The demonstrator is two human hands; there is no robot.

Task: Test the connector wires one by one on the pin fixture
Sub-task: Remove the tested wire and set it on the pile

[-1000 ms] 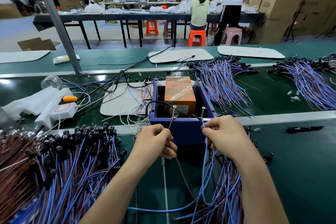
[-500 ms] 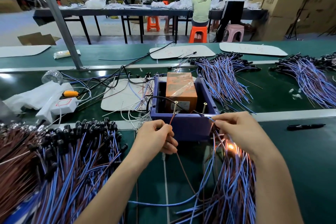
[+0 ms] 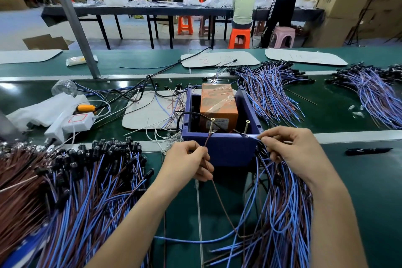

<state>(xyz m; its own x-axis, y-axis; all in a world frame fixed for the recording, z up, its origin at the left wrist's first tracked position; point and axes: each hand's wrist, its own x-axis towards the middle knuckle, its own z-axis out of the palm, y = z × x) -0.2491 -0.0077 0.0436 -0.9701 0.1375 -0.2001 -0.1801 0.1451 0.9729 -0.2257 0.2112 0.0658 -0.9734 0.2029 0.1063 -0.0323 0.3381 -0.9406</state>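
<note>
A purple box (image 3: 219,150) in front of me holds an orange-wrapped unit (image 3: 217,104) and two upright metal pins, the left pin (image 3: 212,125) and the right pin (image 3: 247,127). My left hand (image 3: 187,161) pinches a brown wire (image 3: 207,140) whose tip reaches the left pin. My right hand (image 3: 295,150) pinches a blue wire end (image 3: 253,136) beside the right pin and lies over a bundle of blue and brown connector wires (image 3: 280,213).
A large pile of wires with black connectors (image 3: 71,180) lies to the left. Two more wire bundles, the nearer bundle (image 3: 267,91) and the farther bundle (image 3: 374,91), lie at the back right. A black pen (image 3: 367,150), white power strip (image 3: 71,124) and metal post (image 3: 74,19) are nearby. Two people work at a far table.
My right hand shifted a little right and now holds a blue wire end at the right pin. The orange glow seen in the bundle half a second ago is gone. The left hand stayed.
</note>
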